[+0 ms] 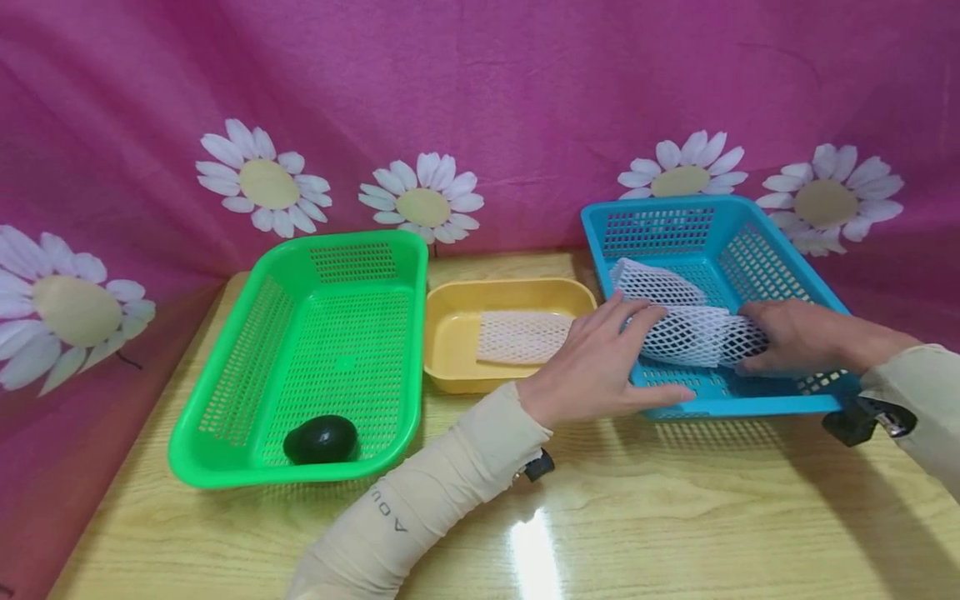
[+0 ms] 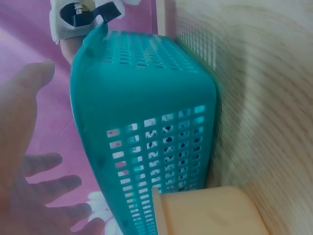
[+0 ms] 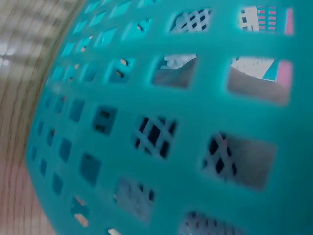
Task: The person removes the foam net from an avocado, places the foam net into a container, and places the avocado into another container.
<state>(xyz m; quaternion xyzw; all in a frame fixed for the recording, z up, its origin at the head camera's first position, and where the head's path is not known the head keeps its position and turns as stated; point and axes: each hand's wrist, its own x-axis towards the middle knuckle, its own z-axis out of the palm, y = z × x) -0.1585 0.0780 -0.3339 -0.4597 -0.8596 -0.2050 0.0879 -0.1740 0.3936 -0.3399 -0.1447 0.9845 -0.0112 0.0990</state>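
Observation:
In the head view, my right hand (image 1: 802,337) reaches over the front right of the blue basket (image 1: 750,407). Its thumb and fingers grip the right end of a white foam net sleeve (image 1: 686,335). Dark patches show through the mesh of a net (image 3: 155,134) in the right wrist view, seen through the basket wall. My left hand (image 1: 592,358) hovers at the basket's left rim, fingers spread and fingertips close to the sleeve's left end. Straight, separated fingers also show on the left hand (image 2: 44,196) in the left wrist view. Another white net sleeve (image 1: 656,282) lies behind in the basket.
Left of the blue basket, a yellow tray (image 1: 457,385) holds a flat white foam net (image 1: 517,336). A green basket (image 1: 416,333) stands further left, with a dark avocado (image 1: 322,440) near its front. Behind hangs a pink flowered cloth (image 1: 525,100).

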